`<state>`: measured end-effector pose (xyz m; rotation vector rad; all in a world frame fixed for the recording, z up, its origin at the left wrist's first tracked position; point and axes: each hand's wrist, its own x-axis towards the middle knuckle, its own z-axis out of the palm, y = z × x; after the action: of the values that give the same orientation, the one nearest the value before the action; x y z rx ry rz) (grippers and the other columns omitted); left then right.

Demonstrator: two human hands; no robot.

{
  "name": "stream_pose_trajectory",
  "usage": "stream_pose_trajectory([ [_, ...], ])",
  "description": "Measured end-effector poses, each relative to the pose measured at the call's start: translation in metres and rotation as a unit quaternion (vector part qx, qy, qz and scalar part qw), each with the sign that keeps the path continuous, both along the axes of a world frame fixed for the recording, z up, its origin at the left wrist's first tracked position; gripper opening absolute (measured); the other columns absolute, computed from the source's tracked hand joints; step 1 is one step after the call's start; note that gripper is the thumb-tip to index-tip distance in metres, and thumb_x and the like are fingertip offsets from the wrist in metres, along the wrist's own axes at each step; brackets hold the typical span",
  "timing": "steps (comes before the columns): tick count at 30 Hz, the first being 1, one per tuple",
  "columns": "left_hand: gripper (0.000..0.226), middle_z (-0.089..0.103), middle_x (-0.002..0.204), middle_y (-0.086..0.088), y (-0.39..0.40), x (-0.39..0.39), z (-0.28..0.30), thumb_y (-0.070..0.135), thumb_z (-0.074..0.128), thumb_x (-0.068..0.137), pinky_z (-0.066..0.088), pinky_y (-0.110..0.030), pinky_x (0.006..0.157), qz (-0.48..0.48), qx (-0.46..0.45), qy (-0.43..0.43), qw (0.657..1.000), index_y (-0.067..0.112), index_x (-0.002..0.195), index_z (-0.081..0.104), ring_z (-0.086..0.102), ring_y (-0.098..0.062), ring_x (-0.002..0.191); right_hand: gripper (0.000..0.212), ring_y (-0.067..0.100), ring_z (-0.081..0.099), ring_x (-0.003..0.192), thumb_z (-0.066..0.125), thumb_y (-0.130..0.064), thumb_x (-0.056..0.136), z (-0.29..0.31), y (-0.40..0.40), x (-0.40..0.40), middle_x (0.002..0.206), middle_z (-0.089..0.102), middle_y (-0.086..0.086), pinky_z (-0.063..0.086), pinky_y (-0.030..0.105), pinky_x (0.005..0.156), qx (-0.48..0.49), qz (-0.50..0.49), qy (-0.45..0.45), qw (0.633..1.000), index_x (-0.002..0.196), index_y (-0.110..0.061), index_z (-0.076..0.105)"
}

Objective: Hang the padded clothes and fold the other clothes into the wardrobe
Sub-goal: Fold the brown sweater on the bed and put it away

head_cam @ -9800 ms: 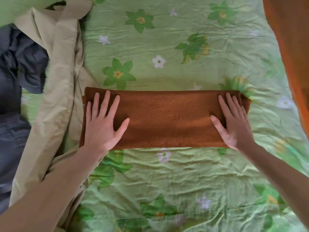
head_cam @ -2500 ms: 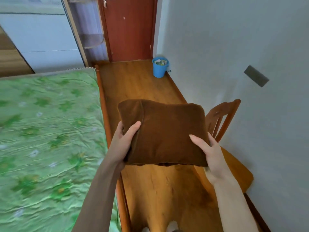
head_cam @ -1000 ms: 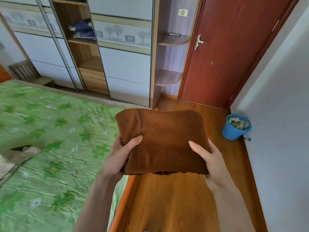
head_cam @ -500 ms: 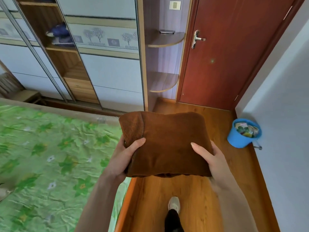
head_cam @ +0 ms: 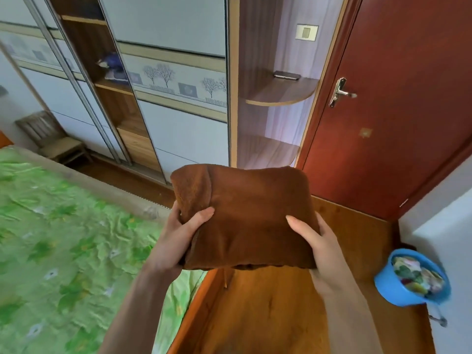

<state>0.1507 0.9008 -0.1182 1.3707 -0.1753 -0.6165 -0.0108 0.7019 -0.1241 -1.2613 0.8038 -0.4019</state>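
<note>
Wardrobe: tall wooden wardrobe with pale sliding doors [head_cam: 176, 80], open shelf column at its left, well ahead.
Garment: folded brown fleece garment [head_cam: 245, 218], held in the air above the floor beside the bed; likely soft, light, apt to unfold.
Left hand [head_cam: 176, 238]: clasps its left edge.
Right hand [head_cam: 316, 244]: clasps its right edge; supporting underneath seems wisest.

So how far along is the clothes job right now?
Folding of the brown garment looks done. Left hand and right hand carry it toward the open wardrobe shelves, where a blue bundle already sits. Shelving it is left; no hanging shows.
</note>
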Motion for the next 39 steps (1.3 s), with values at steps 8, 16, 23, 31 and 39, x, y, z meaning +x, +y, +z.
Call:
stream_pose_trajectory([
  [8,0.057,0.078,0.118,0.000,-0.048,0.086,-0.017,0.025,0.082,0.082,0.061,-0.044,0.093,0.089,-0.005,0.023,0.996,0.023,0.135,0.059,0.076,-0.024,0.108,0.091,0.023,0.061,0.119,0.075,-0.061,0.065,0.004,-0.063,0.116,0.137,0.060,-0.009,0.054,0.045,0.104,-0.026,0.069,0.049,0.996,0.149,-0.038,0.049],
  [16,0.059,0.078,0.119,-0.002,-0.107,0.206,-0.024,0.029,0.085,0.076,0.059,-0.044,0.097,0.136,-0.015,0.041,0.990,0.026,0.131,0.063,0.076,-0.024,0.108,0.081,0.023,0.065,0.111,0.080,-0.056,0.069,0.003,-0.141,0.256,0.130,0.065,-0.006,0.057,0.045,0.099,-0.044,0.125,0.077,0.988,0.143,-0.032,0.056],
  [23,0.057,0.078,0.120,-0.003,-0.141,0.299,-0.015,0.027,0.085,0.079,0.060,-0.047,0.098,0.176,-0.027,0.048,0.983,0.027,0.131,0.063,0.076,-0.026,0.109,0.068,0.022,0.066,0.109,0.078,-0.055,0.082,0.012,-0.189,0.369,0.131,0.065,-0.005,0.058,0.034,0.087,-0.068,0.184,0.062,0.979,0.142,-0.031,0.056],
  [31,0.040,0.080,0.108,0.005,-0.142,0.360,-0.027,0.026,0.081,0.087,0.063,-0.038,0.080,0.291,-0.028,0.082,0.953,0.031,0.123,0.065,0.078,-0.020,0.099,0.069,0.022,0.069,0.113,0.081,-0.060,0.070,-0.002,-0.199,0.483,0.126,0.070,-0.010,0.060,0.047,0.097,-0.057,0.291,0.050,0.954,0.134,-0.041,0.062],
  [39,0.065,0.078,0.119,-0.002,-0.150,0.441,-0.030,0.040,0.085,0.072,0.062,-0.038,0.083,0.397,0.006,0.058,0.916,0.026,0.132,0.063,0.078,-0.022,0.103,0.050,0.019,0.071,0.105,0.082,-0.042,0.082,-0.021,-0.209,0.616,0.116,0.074,-0.008,0.062,0.036,0.083,-0.024,0.379,0.034,0.925,0.128,-0.039,0.065],
])
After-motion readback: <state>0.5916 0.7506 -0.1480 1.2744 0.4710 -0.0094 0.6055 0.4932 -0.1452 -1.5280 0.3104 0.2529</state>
